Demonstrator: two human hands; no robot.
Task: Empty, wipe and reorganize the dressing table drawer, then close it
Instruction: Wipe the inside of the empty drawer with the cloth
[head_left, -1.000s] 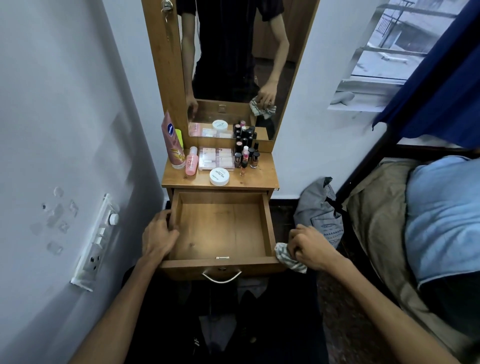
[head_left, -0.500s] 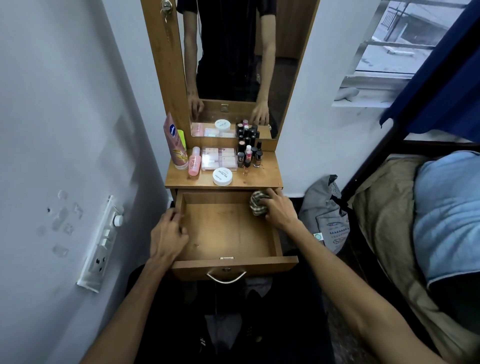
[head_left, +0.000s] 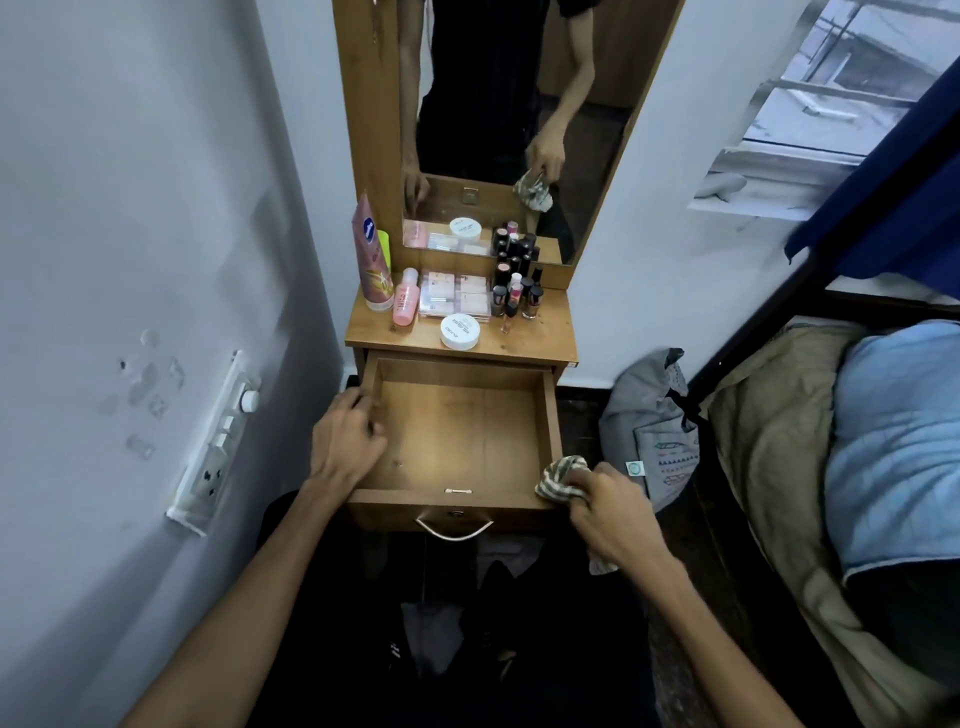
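The wooden drawer (head_left: 462, 441) of the dressing table is pulled out and has nothing inside. My left hand (head_left: 345, 441) rests on its left wall, fingers curled over the edge. My right hand (head_left: 608, 512) is shut on a striped cloth (head_left: 558, 480) at the drawer's front right corner. On the tabletop (head_left: 540, 338) stand a pink tube (head_left: 371, 260), a small pink bottle (head_left: 405, 299), clear makeup boxes (head_left: 457, 296), a white round jar (head_left: 460, 331) and several nail polish bottles (head_left: 519, 293).
A mirror (head_left: 514, 104) rises behind the tabletop. A switch panel (head_left: 215, 447) is on the left wall. A grey bag (head_left: 649, 431) leans on the floor at right, beside a bed with a blue pillow (head_left: 893, 441).
My right hand with the cloth has swept from the drawer's back right corner to its front right corner. My left hand stays on the left wall.
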